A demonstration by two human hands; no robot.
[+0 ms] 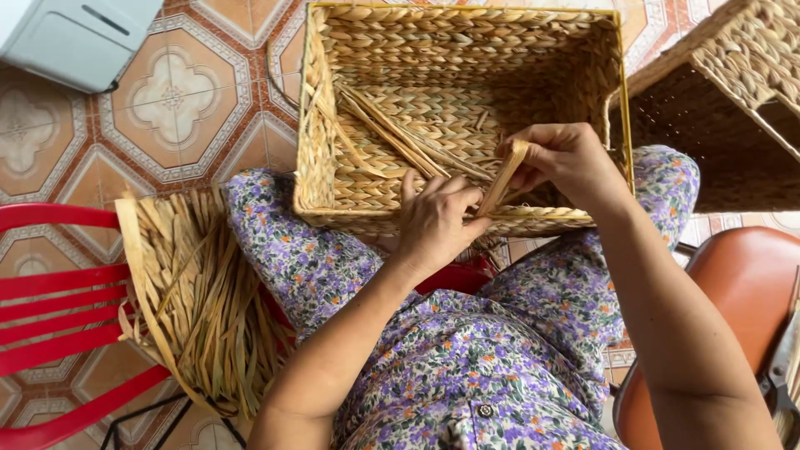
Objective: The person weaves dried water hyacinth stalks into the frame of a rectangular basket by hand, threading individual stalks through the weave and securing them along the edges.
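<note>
Down on the patterned tile floor [179, 100], and filling the top of the view is the big rectangular woven basket [454, 100], tipped open toward the camera and resting on the person's lap in a purple floral garment [467, 367]. Left of the knee, a thick bundle of dried straw strips [204, 308] lies draped over a red chair [50, 308]. A second wicker basket [733, 100] sits at upper right, an orange seat [742, 292] below it, a grey box [71, 37] at top left. Now the hands: the left hand [435, 223] presses on the basket's near rim, fingers curled together over the weave. The right hand [567, 162] has fingers pinched shut on a flat straw strip [502, 179], angled up from the rim just beside the left knuckles.
</note>
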